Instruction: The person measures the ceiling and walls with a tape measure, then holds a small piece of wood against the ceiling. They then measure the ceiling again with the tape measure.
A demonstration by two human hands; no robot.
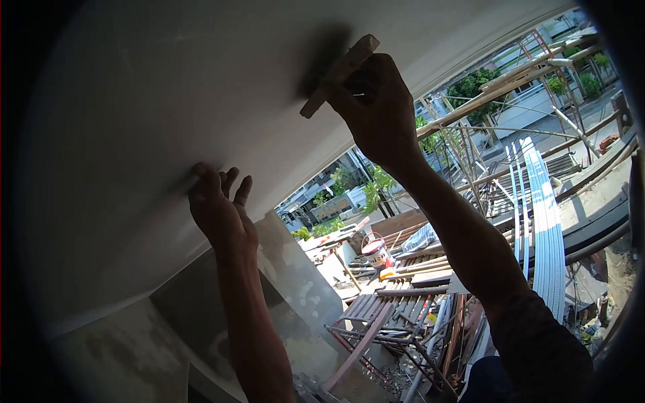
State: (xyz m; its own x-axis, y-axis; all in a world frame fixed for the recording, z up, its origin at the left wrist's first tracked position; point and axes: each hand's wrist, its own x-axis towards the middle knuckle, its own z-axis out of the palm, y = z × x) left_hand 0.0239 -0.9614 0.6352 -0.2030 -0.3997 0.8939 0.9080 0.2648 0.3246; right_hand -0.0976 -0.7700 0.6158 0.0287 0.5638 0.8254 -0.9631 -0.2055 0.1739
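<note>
Overhead spreads a smooth pale ceiling (168,87). My right hand (379,107) is raised to it, fingers and thumb closed on a flat, narrow block (342,74) that looks like a sanding block. The block lies tilted close under the ceiling and casts a dark shadow; whether its face touches is hard to tell. Lower and to the left, my left hand (225,208) reaches up with its fingers apart and nothing in it. Its index fingertip is at or very near the ceiling surface.
Patchy walls (295,269) stand below the ceiling. Down to the right are a metal scaffold frame (376,322), a paint bucket (377,252), long white panels (543,221) and stacked poles. Further scaffolding (470,154) rises beside the street, and rubble (403,369) covers the ground.
</note>
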